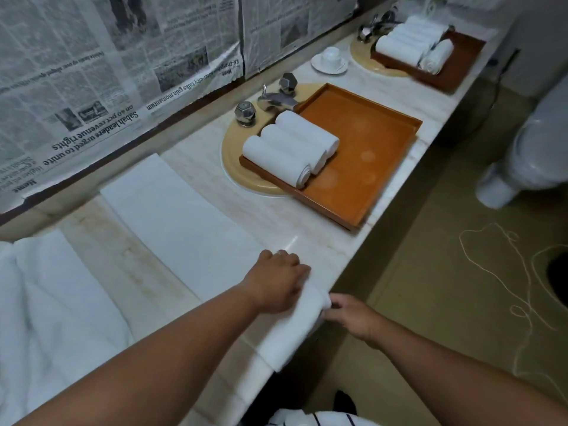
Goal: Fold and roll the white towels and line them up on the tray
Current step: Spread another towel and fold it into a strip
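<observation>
A folded white towel (172, 216) lies as a long strip across the marble counter, and its near end is rolled up at the counter's front edge. My left hand (276, 281) lies on top of that roll (292, 327) with the fingers curled over it. My right hand (350, 315) pinches the roll's right end. The orange tray (362, 167) sits over the sink to the right, holding three rolled white towels (292, 149) side by side along its left edge.
A heap of loose white towels (46, 302) lies at the counter's left. Faucet and knobs (270, 99) stand behind the tray. Farther along are a cup on a saucer (330, 58) and a second tray with rolled towels (430, 53). A toilet (534, 155) stands at right.
</observation>
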